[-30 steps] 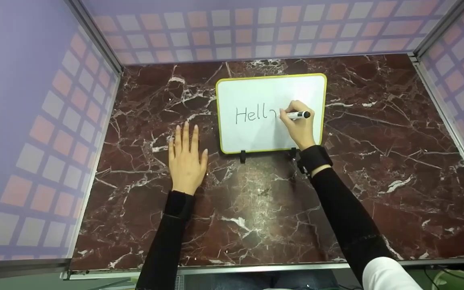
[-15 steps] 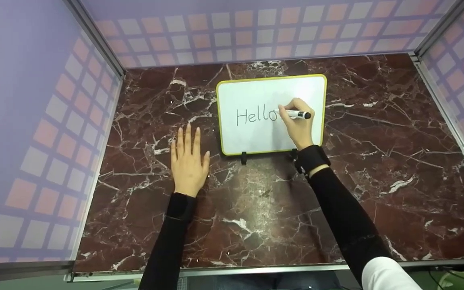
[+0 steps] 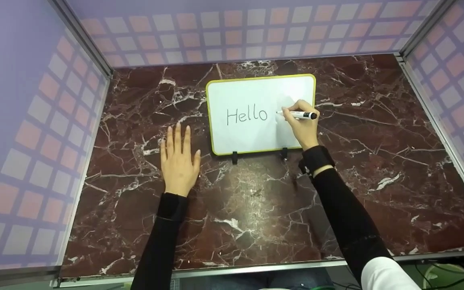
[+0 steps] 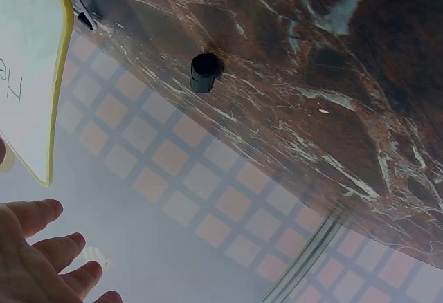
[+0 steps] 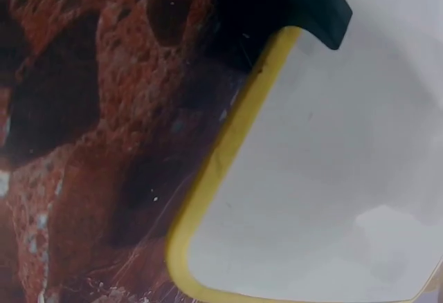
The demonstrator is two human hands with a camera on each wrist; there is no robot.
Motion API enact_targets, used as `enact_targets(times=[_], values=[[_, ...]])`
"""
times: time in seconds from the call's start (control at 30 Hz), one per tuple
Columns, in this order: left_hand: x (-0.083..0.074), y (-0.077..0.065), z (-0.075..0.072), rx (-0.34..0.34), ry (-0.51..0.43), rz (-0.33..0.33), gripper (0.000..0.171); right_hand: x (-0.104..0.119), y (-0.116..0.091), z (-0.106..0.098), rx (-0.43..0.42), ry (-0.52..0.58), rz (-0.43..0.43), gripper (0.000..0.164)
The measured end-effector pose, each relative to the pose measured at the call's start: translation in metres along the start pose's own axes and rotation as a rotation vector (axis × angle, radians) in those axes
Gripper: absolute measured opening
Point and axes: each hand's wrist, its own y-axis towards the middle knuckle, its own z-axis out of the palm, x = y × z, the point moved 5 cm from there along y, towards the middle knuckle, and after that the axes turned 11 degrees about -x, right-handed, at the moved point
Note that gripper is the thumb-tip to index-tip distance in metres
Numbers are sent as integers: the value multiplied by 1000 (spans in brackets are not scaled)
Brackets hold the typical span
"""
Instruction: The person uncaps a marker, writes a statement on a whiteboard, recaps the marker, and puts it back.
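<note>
A whiteboard (image 3: 248,137) with a yellow rim stands on a support with two black hooks (image 3: 235,157). Dark handwriting reading "Hello" (image 3: 246,116) runs across its middle. My right hand (image 3: 306,127) pinches a white marker (image 3: 303,115) with a black end, its tip pointing left, just right of the "o". Whether the tip touches the board I cannot tell. Left of the board, my left hand (image 3: 179,167) lies palm down on the table, fingers straight and slightly spread. In the right wrist view, the board's lower corner (image 5: 183,265) and a dark hook (image 5: 311,5) show; the hand does not.
The dark red marbled table (image 3: 127,225) is enclosed by purple panels (image 3: 18,80) with pink and white squares. A small black cylinder (image 4: 203,75) stands on the table in the left wrist view. Cables (image 3: 453,278) lie beyond the front edge.
The "o" was a partial arc a second ago and is now a closed loop. My right hand has shifted right with the marker, away from the letters. The head view has turned slightly.
</note>
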Motion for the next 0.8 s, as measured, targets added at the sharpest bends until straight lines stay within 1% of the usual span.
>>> enact_targets(times=[0.13, 0.3, 0.4, 0.47, 0.67, 0.8], values=[[0, 0, 1, 3, 3, 4, 67, -1, 0, 3, 13, -30, 12, 19], [0, -1, 1, -24, 2, 6, 66, -2, -1, 7, 26, -84, 27, 19], [1, -2, 0, -17, 0, -1, 66, -1, -2, 8, 27, -109, 19, 19], [1, -2, 0, -9, -1, -4, 66, 0, -3, 9, 27, -113, 4, 19], [2, -1, 0, 2, 0, -9, 68, 0, -6, 7, 36, -79, -22, 21], [2, -1, -1, -6, 8, -4, 70, 0, -4, 5, 6, -88, -34, 19]])
